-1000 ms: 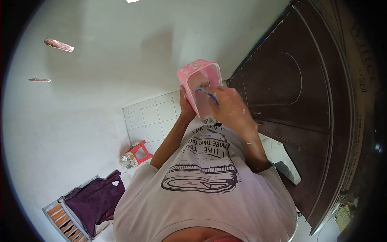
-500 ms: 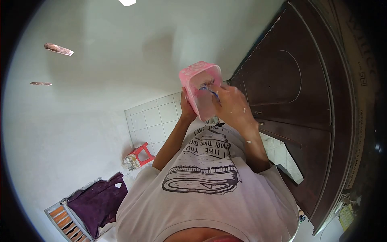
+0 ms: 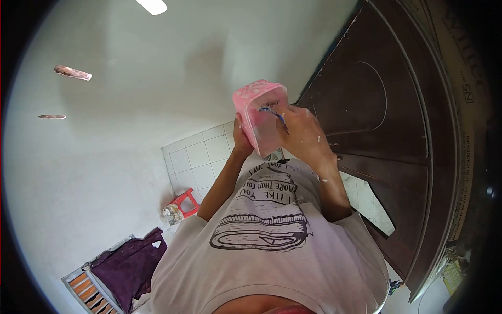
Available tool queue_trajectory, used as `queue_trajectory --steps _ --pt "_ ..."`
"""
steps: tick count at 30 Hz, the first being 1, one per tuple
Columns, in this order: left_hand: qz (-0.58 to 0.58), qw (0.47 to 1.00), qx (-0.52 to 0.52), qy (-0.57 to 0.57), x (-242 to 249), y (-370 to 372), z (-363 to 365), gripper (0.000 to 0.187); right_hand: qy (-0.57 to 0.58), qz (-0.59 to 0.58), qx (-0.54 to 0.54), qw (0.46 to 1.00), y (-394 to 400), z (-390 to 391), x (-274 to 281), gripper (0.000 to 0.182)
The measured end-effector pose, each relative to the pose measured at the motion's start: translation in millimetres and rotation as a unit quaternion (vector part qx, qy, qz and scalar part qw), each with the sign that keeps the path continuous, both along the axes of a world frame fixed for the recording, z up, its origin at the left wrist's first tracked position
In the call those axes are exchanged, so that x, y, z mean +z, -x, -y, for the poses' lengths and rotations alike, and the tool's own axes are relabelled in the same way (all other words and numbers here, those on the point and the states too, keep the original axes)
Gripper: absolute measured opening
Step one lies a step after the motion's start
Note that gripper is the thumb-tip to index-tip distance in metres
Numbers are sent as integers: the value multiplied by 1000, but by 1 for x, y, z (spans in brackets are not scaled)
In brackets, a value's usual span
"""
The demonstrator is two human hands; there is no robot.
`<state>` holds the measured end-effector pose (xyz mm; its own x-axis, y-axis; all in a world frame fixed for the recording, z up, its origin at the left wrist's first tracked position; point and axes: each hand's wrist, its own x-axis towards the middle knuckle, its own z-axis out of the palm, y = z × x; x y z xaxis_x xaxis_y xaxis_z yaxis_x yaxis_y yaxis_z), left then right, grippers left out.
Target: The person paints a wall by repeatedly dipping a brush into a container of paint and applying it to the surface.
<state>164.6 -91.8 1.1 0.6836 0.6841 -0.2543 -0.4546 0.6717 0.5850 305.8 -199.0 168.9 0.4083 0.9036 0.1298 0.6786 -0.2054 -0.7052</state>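
Observation:
A pink container [image 3: 256, 90] with a pale pattern is tilted in front of my chest, its open side facing me. My left hand [image 3: 241, 137] grips its lower left side, with most of the fingers hidden behind it. In my right hand [image 3: 305, 135], closed at the container's right edge, is a blue-handled brush [image 3: 281, 121], whose dark end reaches inside the container. White specks of paint dot my right hand and wrist.
A dark brown wooden cabinet [image 3: 345, 99] stands on the right, beside a cardboard box [image 3: 463, 157]. At the lower left are a red stool [image 3: 189, 198] and a purple cloth [image 3: 123, 267]. A pale wall [image 3: 130, 104] rises ahead.
The brush and my right hand have shifted slightly within and beside the container. My left hand keeps its hold. The view has turned a little.

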Motion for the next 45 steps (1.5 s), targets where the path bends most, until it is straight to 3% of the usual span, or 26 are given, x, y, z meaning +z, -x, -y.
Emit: queue_trajectory --steps 2,6,11,15,20,24,30,33,35,39,41,45 --pt "-12 1000 6 -9 0 -3 0 72 120 3 70 990 -3 -1 -18 27" --pt "30 999 -29 28 6 -6 -11 76 123 2 130 984 -12 3 -28 27" --pt "37 996 -65 49 31 -9 -2 79 60 5 67 996 -21 -6 16 28" --pt "8 996 -84 32 24 -11 4 78 45 40 29 998 -26 -25 0 29" --pt "27 997 -58 31 14 -11 -3 74 135 45 120 982 -18 -25 -11 29" --pt "14 997 -75 -1 24 -9 -6 72 119 20 152 981 -23 -17 -6 30" --pt "-30 996 -84 8 22 -14 -7 75 59 54 40 996 -23 -31 5 33" --pt "-22 995 -93 -7 16 -11 -11 77 125 48 61 989 -26 -35 -13 33" --pt "-26 994 -100 -24 13 -8 -14 78 169 34 136 976 -28 -29 -7 32" --pt "-22 995 -93 -43 19 -13 -15 77 139 24 153 978 -37 -26 -12 30" --pt "-28 996 -78 -38 19 -15 -12 77 113 11 80 990 -37 -32 8 29" --pt "-35 997 -52 -44 12 -15 -14 75 77 50 37 995 -30 -48 -11 29"
